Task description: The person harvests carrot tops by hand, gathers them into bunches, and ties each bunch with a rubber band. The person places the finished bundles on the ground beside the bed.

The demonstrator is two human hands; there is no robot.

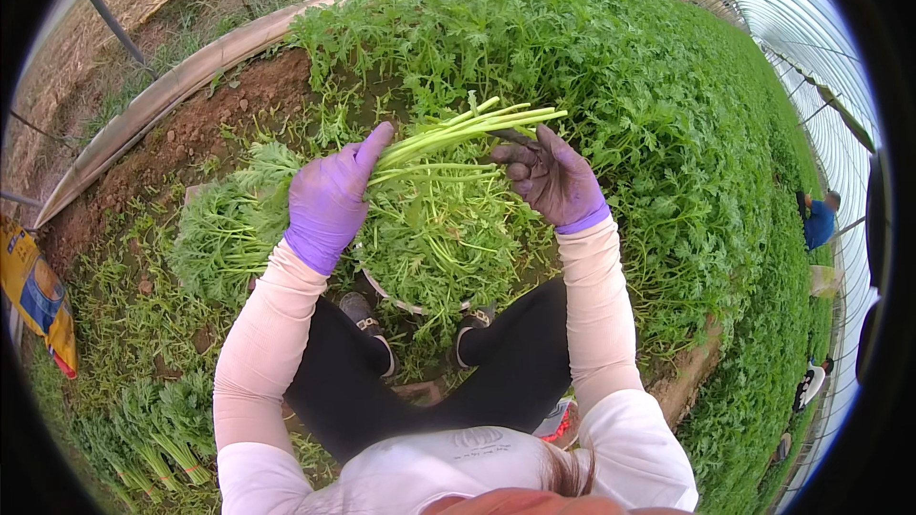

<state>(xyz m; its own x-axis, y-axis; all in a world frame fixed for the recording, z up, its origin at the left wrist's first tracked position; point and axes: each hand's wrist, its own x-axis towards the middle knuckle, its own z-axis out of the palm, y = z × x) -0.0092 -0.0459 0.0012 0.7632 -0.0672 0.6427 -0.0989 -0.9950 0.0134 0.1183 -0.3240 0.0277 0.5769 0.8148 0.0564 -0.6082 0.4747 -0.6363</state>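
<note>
My left hand [333, 193], in a purple glove, grips a bunch of cut leafy greens that look like crown daisy. Its pale green stems [444, 139] point right, and its leaves [268, 172] hang out to the left. My right hand [547, 175], its purple glove stained dark at the fingers, is by the stem ends. Between its thumb and fingers is a thin dark blade-like tool [512, 135], partly hidden by the stems. Below both hands, a round pale-rimmed container [390, 295] between my feet is heaped with loose greens [444, 243].
Cut greens [215, 239] lie in a pile at left. Banded bunches [168, 454] rest at lower left, near a yellow printed sack [39, 293]. Standing greens [644, 100] fill the tunnel ahead and right. A person in blue [818, 222] and another in white [811, 383] are at far right.
</note>
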